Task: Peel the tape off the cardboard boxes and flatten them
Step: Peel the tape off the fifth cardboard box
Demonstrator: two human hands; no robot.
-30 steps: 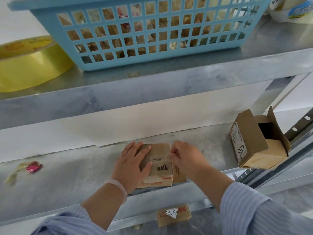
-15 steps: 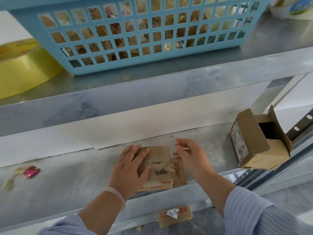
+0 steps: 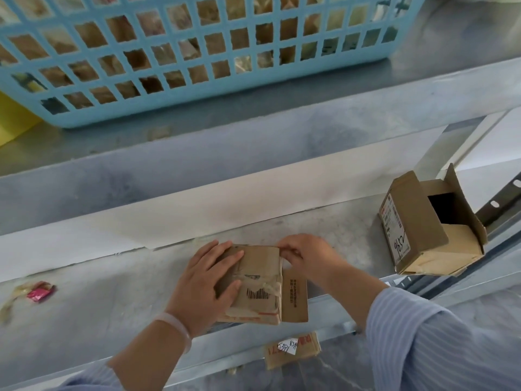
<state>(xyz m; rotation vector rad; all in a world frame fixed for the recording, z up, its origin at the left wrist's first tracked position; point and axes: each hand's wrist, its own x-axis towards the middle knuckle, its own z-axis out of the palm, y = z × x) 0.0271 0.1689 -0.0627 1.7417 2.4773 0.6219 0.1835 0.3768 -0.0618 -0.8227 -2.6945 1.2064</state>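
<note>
Left hand (image 3: 207, 280) fingers spread, pinning box (image 3: 260, 263); right hand (image 3: 310, 256) seemingly pinches tape (image 3: 268, 284) at far-right corner. Risk: tape tears, box slides.

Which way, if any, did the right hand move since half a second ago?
Yes. The right hand moved left to the far right corner of the taped box, pinching tape.

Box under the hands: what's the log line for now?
step: peeling tape | left hand: presses box down | right hand: pinches tape at box's far corner | other box: open, apart
</note>
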